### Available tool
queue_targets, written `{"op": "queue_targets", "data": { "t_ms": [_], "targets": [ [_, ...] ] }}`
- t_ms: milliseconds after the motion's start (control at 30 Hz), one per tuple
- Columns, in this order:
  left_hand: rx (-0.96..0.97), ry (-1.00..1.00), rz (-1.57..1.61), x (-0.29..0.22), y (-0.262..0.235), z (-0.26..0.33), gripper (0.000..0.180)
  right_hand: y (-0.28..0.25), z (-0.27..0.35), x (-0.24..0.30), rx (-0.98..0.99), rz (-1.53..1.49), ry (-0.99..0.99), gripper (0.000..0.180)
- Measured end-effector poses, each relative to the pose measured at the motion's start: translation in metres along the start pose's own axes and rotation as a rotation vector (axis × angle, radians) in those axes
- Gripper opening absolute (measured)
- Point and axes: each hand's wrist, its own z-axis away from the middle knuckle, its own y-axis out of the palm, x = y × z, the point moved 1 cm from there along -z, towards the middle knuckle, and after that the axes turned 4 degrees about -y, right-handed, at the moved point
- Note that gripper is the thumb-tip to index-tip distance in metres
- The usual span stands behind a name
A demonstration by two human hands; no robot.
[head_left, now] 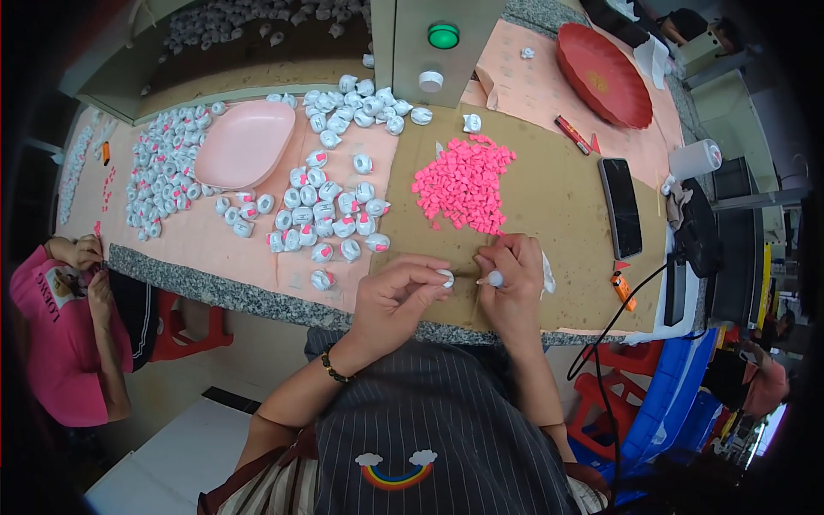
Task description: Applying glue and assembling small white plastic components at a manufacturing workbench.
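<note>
My left hand (386, 300) pinches a small white rounded piece (445, 278) between thumb and fingers, above the front of the brown board. Close beside it on the right, my right hand (517, 287) is closed around a slim tool with a whitish rounded end (495, 278); its kind does not show clearly. The fingertips of that hand are at the near edge of a heap of small pink pieces (463, 182). Left of the heap are several loose white rounded pieces (324, 210), some with pink bits on them.
A pale pink tray (245, 146) stands among more white pieces (163, 163). To the right lie a phone (620, 206), an orange lighter (624, 290), a red marker-like stick (572, 135) and a red dish (601, 73). Another person in a pink shirt (64, 335) works at far left.
</note>
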Motion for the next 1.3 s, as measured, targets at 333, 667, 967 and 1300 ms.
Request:
{"op": "queue_targets", "data": {
  "t_ms": [333, 667, 967, 1300],
  "targets": [
    [-0.011, -0.043, 0.061, 0.001, 0.001, -0.001, 0.018, -0.014, 0.009, 0.025, 0.082, -0.634, 0.193, 0.013],
    [0.051, -0.126, 0.019, -0.004, -0.004, 0.001, 0.016, -0.007, 0.018, 0.037, 0.093, -0.748, 0.425, 0.007],
    [0.111, -0.125, 0.074, -0.005, -0.005, -0.002, 0.017, 0.001, 0.024, 0.025, 0.008, -0.770, 0.179, 0.012],
    [0.083, -0.063, 0.007, -0.001, -0.007, -0.003, 0.023, 0.013, 0.020, 0.030, -0.073, -0.647, -0.010, 0.009]
  ]
}}
